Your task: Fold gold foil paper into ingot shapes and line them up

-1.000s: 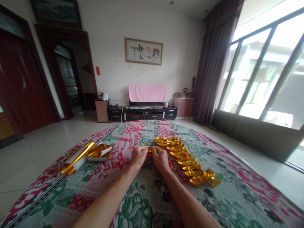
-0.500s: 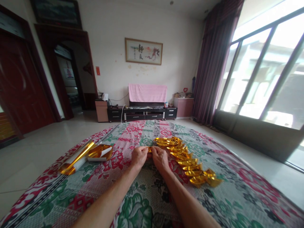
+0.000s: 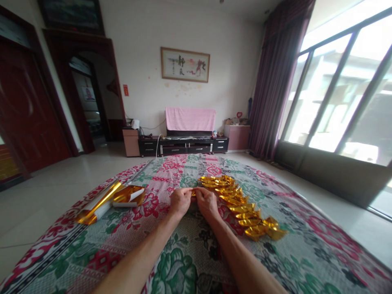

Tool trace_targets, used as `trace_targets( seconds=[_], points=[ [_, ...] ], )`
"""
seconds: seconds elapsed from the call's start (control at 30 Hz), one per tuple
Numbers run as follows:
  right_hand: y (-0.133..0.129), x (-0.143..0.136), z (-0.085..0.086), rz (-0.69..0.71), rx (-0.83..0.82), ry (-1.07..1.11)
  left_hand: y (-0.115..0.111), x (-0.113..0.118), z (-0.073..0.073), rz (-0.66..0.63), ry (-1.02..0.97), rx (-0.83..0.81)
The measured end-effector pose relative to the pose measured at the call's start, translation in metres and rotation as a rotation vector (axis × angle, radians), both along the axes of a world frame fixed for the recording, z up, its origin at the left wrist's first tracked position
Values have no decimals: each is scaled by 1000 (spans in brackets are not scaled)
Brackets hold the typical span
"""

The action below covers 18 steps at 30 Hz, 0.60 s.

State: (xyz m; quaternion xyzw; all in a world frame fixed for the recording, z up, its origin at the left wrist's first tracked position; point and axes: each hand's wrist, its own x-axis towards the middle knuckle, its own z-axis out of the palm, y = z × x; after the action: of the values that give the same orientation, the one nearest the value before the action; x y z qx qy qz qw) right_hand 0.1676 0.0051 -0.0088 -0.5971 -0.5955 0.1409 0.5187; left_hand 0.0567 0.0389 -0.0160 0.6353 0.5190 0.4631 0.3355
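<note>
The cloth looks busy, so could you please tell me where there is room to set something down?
The cloth is free between the gold sheets and the left hand, and from the folded gold pieces to its right edge. It is crowded around the right hand, close beside those pieces.

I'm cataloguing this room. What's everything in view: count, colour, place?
held foil: one, gold, centre
folded foil pieces: several overlapping, gold, right of held foil
patterned cloth: one, red, green, grey, foreground
foil roll: one, gold and white, cloth's left
foil sheet: one, gold and white, beside roll
low cabinet: one, black, far wall
draped cloth: one, pink, above low cabinet
side cabinets: two, pinkish, flanking it
cabinet-top items: count unclear, mixed colours
wall picture: one, pale, far wall
framed panel: one, dark, upper left
curtain: one, purple, right
window: one, dark-framed, right
door: one, dark red, left
left hand: one, bare, pinching held foil
right hand: one, bare, pinching held foil
</note>
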Motion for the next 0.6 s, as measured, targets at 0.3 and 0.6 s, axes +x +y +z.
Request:
trace_targets(
  seconds=[0.3, 0.6],
  points=[
    [-3, -2, 0, 12, 8, -42, -3, 1, 2, 50, 67, 51],
    [-3, -3, 1, 0, 1, -61, -6, 2, 5, 66, 139, 92]
  ],
)
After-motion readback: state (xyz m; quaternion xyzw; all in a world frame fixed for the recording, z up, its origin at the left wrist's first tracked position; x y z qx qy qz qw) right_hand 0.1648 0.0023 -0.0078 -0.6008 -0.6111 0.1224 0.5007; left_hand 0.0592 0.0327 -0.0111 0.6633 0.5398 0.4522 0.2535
